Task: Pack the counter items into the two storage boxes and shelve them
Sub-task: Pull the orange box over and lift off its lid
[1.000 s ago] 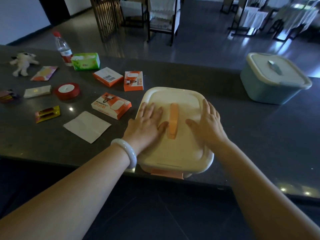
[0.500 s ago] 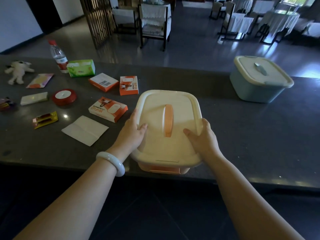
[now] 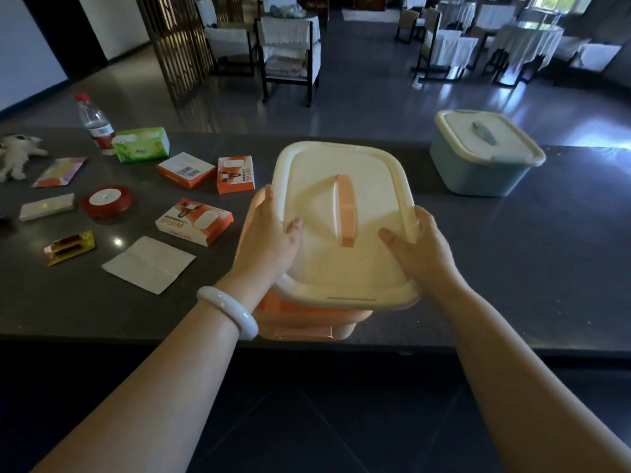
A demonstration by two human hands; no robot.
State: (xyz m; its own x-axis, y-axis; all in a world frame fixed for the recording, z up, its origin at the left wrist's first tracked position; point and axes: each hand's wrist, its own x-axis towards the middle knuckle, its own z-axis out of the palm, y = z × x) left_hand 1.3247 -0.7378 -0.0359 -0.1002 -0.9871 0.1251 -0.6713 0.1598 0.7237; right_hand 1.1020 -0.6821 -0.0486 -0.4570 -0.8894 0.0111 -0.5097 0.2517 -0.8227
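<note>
Lid (image 3: 317,186) is gripped at its sides by left hand (image 3: 269,244) and right hand (image 3: 423,250), thumbs on top. It should be raised level, clear of the box (image 3: 300,322).

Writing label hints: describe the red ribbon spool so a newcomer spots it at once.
On the dark counter, look left of the cream-lidded storage box among the scattered items. The red ribbon spool lies flat between a pale slim packet and an orange WiFi box. It is the only round item: red rim, white centre.
</note>
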